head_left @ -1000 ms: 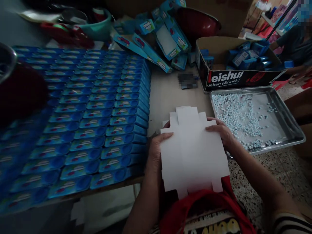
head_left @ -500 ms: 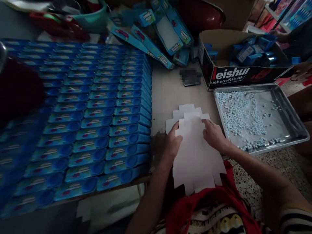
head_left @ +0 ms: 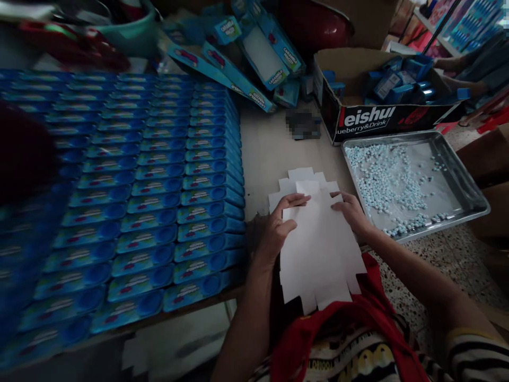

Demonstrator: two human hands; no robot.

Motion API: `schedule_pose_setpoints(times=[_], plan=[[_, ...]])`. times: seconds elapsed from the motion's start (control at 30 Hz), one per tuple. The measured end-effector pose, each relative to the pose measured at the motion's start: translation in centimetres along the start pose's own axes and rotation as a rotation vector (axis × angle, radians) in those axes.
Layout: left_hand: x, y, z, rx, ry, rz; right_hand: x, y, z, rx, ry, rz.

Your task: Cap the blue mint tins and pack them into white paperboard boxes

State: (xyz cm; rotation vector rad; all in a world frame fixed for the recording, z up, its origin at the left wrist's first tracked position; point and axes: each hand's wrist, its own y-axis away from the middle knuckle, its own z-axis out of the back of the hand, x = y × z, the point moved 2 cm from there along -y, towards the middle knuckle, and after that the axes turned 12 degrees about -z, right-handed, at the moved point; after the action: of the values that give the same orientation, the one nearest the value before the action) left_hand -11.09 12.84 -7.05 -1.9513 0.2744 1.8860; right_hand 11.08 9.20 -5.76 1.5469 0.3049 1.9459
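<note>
A white, unfolded cardboard box blank [head_left: 318,249] with cut flaps lies at the table's front edge and reaches over my lap. More white blanks [head_left: 301,174] show beneath its far end. My left hand [head_left: 278,225] grips its left edge, the fingers stretched across the far flap and the thumb below on the side. On the right edge, near the far corner, my right hand [head_left: 352,212] holds the blank with bent fingers. The far flap is partly creased up by the left fingers. The undersides of both hands are hidden.
Rows of blue candy packs [head_left: 202,228] cover the table's left. At right are a metal tray [head_left: 445,159] of small pale-blue candies and a printed carton [head_left: 366,119] of blue packs. Flattened display boxes [head_left: 262,53] lie behind a blurred dark object [head_left: 303,124]. Another person's arm [head_left: 461,74] shows far right.
My left fingers have moved from the blank's left edge inward over its far flap, which now bends. My right hand stays at the right edge, fingers slightly more curled. The view has shifted slightly.
</note>
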Motion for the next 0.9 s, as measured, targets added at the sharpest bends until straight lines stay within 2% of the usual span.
schedule_pose_setpoints(times=[0.07,0.13,0.2,0.27,0.33,0.43,0.53,0.6,0.67,0.73,0.8,0.83,0.9], plan=[[0.7,-0.1,-0.4,-0.026,0.025,0.020,-0.1,1.1,0.1,0.012,-0.071,-0.021],[1.4,0.2,-0.9,-0.076,0.019,0.061,-0.3,2.5,0.4,-0.017,-0.041,0.017],[1.7,0.8,-1.5,-0.137,-0.029,0.068,-0.4,4.1,0.8,-0.122,0.135,0.172],[1.5,1.4,-1.7,-0.192,-0.171,0.060,-0.3,5.8,1.0,-0.237,0.381,0.368],[0.8,2.0,-1.8,-0.195,-0.221,0.083,-0.3,7.2,0.9,-0.272,0.626,0.501],[-0.4,2.6,-1.9,-0.107,0.081,0.199,-0.8,8.4,0.4,-0.229,0.945,0.560],[-1.3,2.7,-2.1,-0.054,0.312,0.285,-1.1,8.1,0.2,-0.231,1.089,0.532],[-1.5,1.9,-2.4,-0.030,0.270,0.301,-0.8,6.9,0.6,-0.242,1.039,0.489],[-1.1,0.4,-2.7,-0.015,0.143,0.290,-0.1,4.9,1.4,-0.222,0.860,0.412],[-0.3,-1.5,-2.9,-0.033,0.033,0.266,0.6,2.7,2.5,-0.133,0.577,0.280],[0.7,-3.2,-3.0,-0.053,0.003,0.246,1.0,1.0,3.1,0.008,0.301,0.153],[1.2,-3.7,-3.0,-0.059,-0.002,0.233,0.9,0.5,3.2,0.060,0.209,0.125],[1.7,-3.9,-2.8,-0.085,-0.064,0.172,0.6,0.7,2.9,0.081,0.177,0.180]])
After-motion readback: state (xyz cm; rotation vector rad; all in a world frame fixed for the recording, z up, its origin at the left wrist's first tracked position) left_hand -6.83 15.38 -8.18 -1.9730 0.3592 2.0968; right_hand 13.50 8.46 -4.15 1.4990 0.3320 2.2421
